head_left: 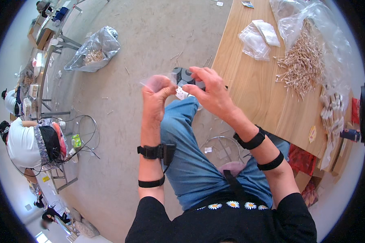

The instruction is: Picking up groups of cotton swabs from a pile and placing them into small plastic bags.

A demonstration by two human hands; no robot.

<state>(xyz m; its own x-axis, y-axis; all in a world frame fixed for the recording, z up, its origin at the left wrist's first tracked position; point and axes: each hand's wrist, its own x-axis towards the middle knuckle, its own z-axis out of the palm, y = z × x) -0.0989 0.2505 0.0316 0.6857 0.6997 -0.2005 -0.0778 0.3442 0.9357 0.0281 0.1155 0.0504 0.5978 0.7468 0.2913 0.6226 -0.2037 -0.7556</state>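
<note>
My left hand is closed on a small clear plastic bag, whose thin film spreads out past the curled fingers. To its right is my right hand, fingers bent and thumb apart, with nothing visible between them. Both hands are above my knee, over a grey, black and white shoe. On the wooden table to the right lies a heap of cotton swabs, partly inside a large clear plastic bag. A stack of small clear bags lies to the left of the heap.
Bundled white strips lie along the table's right side. A clear sack of swabs stands on the floor at the far left, and loose swabs are scattered around. Other people work at tables on the left. Cables loop near them.
</note>
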